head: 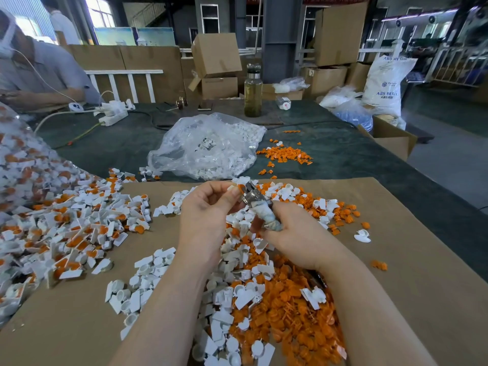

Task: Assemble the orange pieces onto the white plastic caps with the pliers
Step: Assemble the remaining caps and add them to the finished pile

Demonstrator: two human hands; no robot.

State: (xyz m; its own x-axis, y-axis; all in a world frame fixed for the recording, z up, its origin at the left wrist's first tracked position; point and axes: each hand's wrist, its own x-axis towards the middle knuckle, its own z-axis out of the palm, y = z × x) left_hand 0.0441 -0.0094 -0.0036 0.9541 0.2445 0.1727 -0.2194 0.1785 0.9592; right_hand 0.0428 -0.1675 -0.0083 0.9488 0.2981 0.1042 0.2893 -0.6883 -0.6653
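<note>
My right hand [290,239] grips the pliers [260,207] by their cloth-wrapped handles, metal jaws pointing up and left. My left hand [208,207] pinches a white plastic cap [233,188] with an orange piece [241,188] at it, right against the jaws. Whether the jaws squeeze the parts I cannot tell. Below my hands, on the brown cardboard sheet [422,260], lies a mixed heap of loose white caps [232,299] and orange pieces [293,310].
A heap of assembled white-and-orange caps [74,228] spreads at the left. A clear bag of white caps [208,149] and scattered orange pieces [285,154] lie on the dark table behind. A bottle [253,91], power strips [112,112] and another person [34,72] are farther back.
</note>
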